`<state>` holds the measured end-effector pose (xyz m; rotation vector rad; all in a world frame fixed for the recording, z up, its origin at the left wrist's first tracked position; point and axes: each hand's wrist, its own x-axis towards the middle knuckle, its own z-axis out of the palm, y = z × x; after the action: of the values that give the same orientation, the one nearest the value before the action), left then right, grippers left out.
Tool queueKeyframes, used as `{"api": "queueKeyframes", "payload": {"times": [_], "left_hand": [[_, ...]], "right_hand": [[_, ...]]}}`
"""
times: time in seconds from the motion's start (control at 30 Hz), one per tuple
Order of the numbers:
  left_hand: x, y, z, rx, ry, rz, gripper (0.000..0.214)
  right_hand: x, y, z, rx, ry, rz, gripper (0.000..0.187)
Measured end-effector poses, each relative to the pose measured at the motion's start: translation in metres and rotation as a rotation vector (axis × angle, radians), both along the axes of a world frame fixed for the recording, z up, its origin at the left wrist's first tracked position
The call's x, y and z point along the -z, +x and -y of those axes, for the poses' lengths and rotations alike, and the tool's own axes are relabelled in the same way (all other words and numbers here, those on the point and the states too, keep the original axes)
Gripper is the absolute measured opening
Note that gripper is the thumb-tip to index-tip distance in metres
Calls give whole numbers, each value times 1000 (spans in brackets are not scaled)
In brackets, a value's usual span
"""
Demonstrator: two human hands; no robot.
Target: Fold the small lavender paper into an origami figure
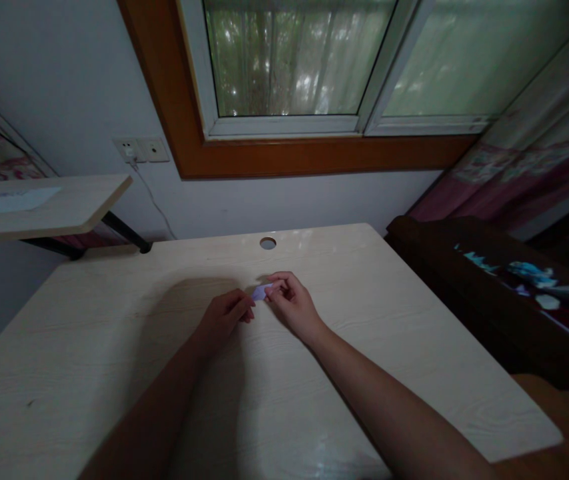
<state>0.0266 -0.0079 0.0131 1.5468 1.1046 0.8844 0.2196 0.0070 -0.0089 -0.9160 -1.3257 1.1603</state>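
Note:
A small, flat purple piece (260, 292), which looks like folded paper, is held between my two hands just above the table. My left hand (225, 312) pinches its left end between thumb and forefinger, the other fingers curled under. From the right, my right hand (294, 303) grips the other end with its thumb and bent fingers, which cover part of the piece. How it is folded is too small to make out.
The pale wood-grain table (354, 400) has a round cable hole (268, 243) near its back edge. A raised shelf (64, 223) with a white sheet (12, 201) stands at the back left. A dark cabinet (464, 293) bearing small items is beyond the right edge.

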Motion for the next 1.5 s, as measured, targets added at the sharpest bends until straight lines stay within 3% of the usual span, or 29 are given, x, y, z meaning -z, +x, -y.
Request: {"api": "queueKeyframes", "payload": {"times": [0.27,0.4,0.67,0.8,1.17,1.5], "left_hand": [[10,-1,-3,0,65,-117,33],[7,-2,-2,34,68,-145,37],[0,-2,-1,76,15,-55,38],[3,-1,-1,31,28,-46,37],[5,2,-3,23,94,-191,44],[3,1,-5,-39,288,-333,30]], "right_hand": [[-3,0,6,-70,137,239,23],[-3,0,7,-91,195,281,23],[-4,0,7,-111,162,223,24],[-1,0,5,-127,117,146,26],[4,-2,1,-139,88,153,42],[11,-3,-4,-90,67,70,47]]}}
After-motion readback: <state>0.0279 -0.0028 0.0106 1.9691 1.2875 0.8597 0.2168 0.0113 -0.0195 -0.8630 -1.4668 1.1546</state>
